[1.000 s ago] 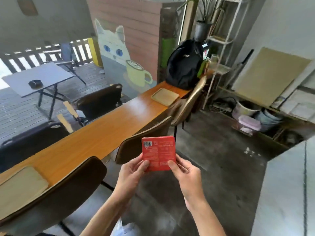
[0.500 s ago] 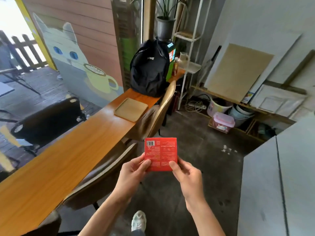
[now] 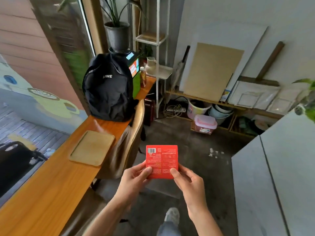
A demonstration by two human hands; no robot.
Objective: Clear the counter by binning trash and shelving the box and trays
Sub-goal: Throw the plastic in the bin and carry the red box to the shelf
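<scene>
A flat red box [image 3: 162, 159] with a barcode and small print is held upright in front of me over the floor. My left hand [image 3: 134, 179] pinches its lower left corner and my right hand [image 3: 189, 183] pinches its lower right corner. A tan wooden tray [image 3: 92, 148] lies on the long orange wooden counter [image 3: 56, 183] to the left. A white metal shelf rack [image 3: 157, 40] stands at the counter's far end, with a cream jug [image 3: 150, 65] on one shelf.
A black backpack [image 3: 109, 89] sits on the counter beyond the tray, with a bottle [image 3: 142, 77] behind it. Brown chairs [image 3: 131, 138] line the counter. Low wooden shelving [image 3: 221, 106] with buckets, a pink-lidded tub [image 3: 205, 124] and leaning boards runs along the far wall. A grey cabinet [image 3: 279, 176] stands at right.
I have walked along the counter toward its far end and turned right. The backpack, tray and white rack are nearer. Both hands keep the red box in the same hold.
</scene>
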